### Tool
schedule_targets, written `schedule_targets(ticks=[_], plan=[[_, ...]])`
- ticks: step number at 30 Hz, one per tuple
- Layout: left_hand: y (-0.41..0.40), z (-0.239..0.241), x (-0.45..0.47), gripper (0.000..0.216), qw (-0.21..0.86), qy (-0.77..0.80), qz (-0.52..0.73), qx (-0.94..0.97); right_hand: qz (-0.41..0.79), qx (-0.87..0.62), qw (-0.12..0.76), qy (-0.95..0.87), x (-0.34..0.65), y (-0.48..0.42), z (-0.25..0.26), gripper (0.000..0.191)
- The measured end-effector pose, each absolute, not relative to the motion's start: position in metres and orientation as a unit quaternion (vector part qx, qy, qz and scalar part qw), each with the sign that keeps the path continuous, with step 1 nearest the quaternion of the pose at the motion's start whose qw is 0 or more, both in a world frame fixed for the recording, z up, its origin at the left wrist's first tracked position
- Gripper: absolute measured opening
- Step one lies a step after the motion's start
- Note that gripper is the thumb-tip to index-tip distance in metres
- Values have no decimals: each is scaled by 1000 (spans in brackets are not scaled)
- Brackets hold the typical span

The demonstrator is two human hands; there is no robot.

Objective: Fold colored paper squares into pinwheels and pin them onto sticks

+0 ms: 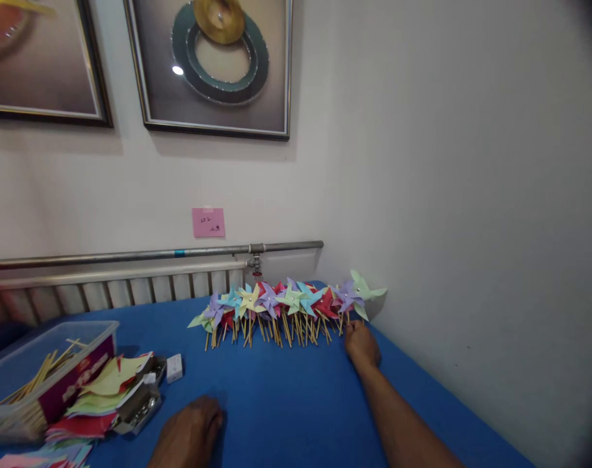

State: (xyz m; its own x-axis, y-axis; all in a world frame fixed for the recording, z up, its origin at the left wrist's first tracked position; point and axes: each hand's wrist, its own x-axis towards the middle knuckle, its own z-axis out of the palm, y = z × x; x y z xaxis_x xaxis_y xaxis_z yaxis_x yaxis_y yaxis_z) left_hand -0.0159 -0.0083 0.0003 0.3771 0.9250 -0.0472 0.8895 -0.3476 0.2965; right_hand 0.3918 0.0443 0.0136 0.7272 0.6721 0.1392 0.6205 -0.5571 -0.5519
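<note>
At the right end of a long row of paper pinwheels, my right hand is closed around the wooden stick of a pinwheel, seemingly the light green one. The row lies on the blue table with its sticks pointing toward me; the heads are purple, yellow, blue, red and green. My left hand rests on the near part of the table, fingers curled in and nothing visible in them. Left of it are an open small box of metal pins and a stack of coloured paper sheets.
A clear plastic box of wooden sticks stands at the left. A small white box lies beside the paper. Behind the table run a radiator and a metal pipe. A wall borders the right side.
</note>
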Motion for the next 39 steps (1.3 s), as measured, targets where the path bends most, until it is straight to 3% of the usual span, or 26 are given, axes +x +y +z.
schedule_targets(ticks=[39], plan=[[-2,-15,-24,38,140,543,82,824,16,-876,312,-368,399,45,14,32]])
